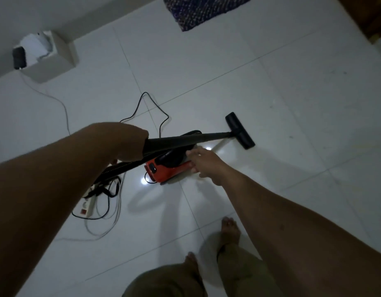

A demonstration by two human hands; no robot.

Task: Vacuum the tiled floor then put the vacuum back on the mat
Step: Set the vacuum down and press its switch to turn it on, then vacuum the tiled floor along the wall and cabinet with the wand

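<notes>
My left hand (129, 144) grips the wand (185, 139); my right hand (203, 162), fingers loosely spread, reaches the red vacuum (168, 168) on the tiled floor (292, 103), well short of the far mat (206, 11). The black cord (155, 108) and power strip (86, 205) near left could snag if I lift.

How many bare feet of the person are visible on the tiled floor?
2. One foot is on the tiled floor at lower centre, nearer the red vacuum body. The other foot is below it, nearer the bottom edge. Trouser legs partly cover both.
</notes>
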